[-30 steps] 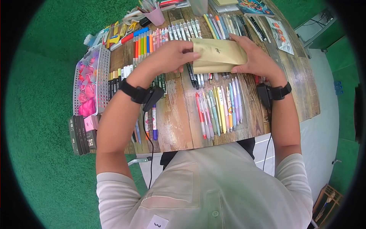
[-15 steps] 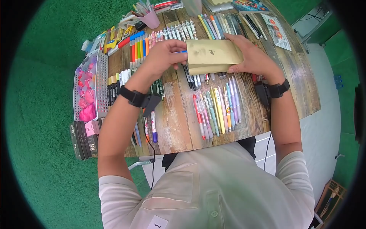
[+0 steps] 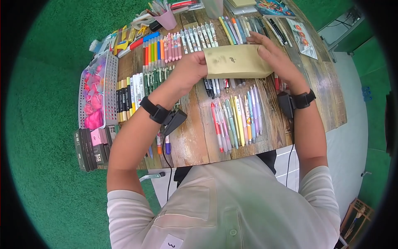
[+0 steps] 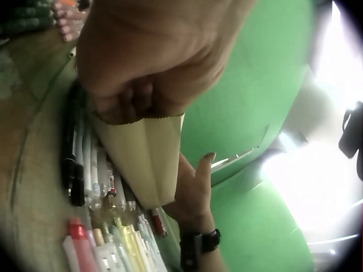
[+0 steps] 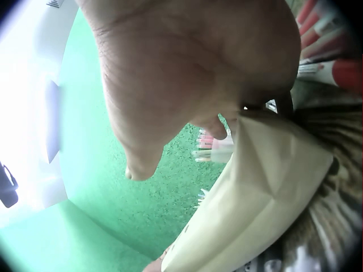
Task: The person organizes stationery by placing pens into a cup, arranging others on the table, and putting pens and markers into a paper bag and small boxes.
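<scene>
A tan paper bag (image 3: 237, 64) with small dark marks on its upper face lies on its side above rows of pens. My left hand (image 3: 190, 74) holds the bag at its left end. In the left wrist view its curled fingers reach into the serrated mouth, and their tips are hidden by the paper. At the bag's far end my right hand (image 3: 278, 60) has its fingers extended alongside. The right wrist view shows its palm beside the folded end, thumb stretched away from the paper. Pale gel pens (image 3: 240, 118) lie in a row just below the bag.
A white perforated basket (image 3: 111, 89) of pink items stands at the left edge beside dark boxes (image 3: 85, 149). Markers (image 3: 127, 97) and white pens (image 3: 199, 37) lie in rows. A pink pen cup (image 3: 166, 20) stands at the back. Cables hang from both wrist cameras.
A blue pen showed between my left hand and the bag's mouth half a second ago; now it is out of sight. The left fingers moved into the mouth; the right hand loosened from the far end.
</scene>
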The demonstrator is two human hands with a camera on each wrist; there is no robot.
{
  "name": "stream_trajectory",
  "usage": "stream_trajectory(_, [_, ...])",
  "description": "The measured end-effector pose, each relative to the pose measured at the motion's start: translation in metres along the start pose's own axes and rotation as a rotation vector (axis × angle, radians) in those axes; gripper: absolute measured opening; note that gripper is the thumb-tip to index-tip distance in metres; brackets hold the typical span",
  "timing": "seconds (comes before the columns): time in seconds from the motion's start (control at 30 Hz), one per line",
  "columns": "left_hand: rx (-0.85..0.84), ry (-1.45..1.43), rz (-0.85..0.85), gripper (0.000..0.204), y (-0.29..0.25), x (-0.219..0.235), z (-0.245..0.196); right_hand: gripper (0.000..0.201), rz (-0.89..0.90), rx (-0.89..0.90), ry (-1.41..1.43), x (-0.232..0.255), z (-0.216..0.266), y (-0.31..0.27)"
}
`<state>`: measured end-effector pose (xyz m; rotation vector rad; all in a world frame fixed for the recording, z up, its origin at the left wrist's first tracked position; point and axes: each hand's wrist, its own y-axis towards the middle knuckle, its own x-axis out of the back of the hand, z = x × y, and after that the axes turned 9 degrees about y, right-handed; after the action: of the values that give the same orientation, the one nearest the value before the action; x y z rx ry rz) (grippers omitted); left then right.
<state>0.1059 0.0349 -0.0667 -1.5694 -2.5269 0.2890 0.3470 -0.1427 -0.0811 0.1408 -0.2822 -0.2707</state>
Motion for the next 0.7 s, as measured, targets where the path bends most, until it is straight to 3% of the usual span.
stream_trajectory(0.07, [-0.077,0.338,-0.009,0.032,0.001,-0.002,0.002,0.081,-0.138,-0.034,0.133,-0.007,-0.004,0.003])
stream_trajectory(0.17, [-0.166,0.496,-0.055,0.032,0.004,0.005,0.003,0.084,-0.22,-0.076,0.258,-0.011,-0.005,0.006])
stream_trajectory(0.27, [-0.123,0.386,-0.15,0.034,-0.004,0.003,-0.007,0.082,-0.317,-0.161,0.377,-0.012,-0.013,0.011])
stream_trajectory(0.4, [-0.124,0.351,-0.152,0.036,0.001,0.007,0.013,0.082,-0.35,-0.179,0.411,-0.018,-0.011,0.013])
stream_trajectory(0.5, [-0.242,0.382,-0.205,0.025,0.011,0.001,0.026,0.077,-0.348,-0.199,0.473,-0.021,-0.011,0.016])
stream_trajectory(0.57, [-0.195,0.466,-0.192,0.026,0.015,-0.001,0.029,0.077,-0.401,-0.178,0.604,-0.02,-0.018,0.018])
stream_trajectory(0.6, [-0.067,0.418,-0.145,0.03,0.008,-0.006,0.013,0.077,-0.385,-0.177,0.606,-0.017,-0.018,0.016])
stream_trajectory(0.7, [-0.159,0.37,-0.114,0.022,-0.003,0.013,0.008,0.072,-0.434,-0.194,0.633,-0.019,-0.021,0.019])
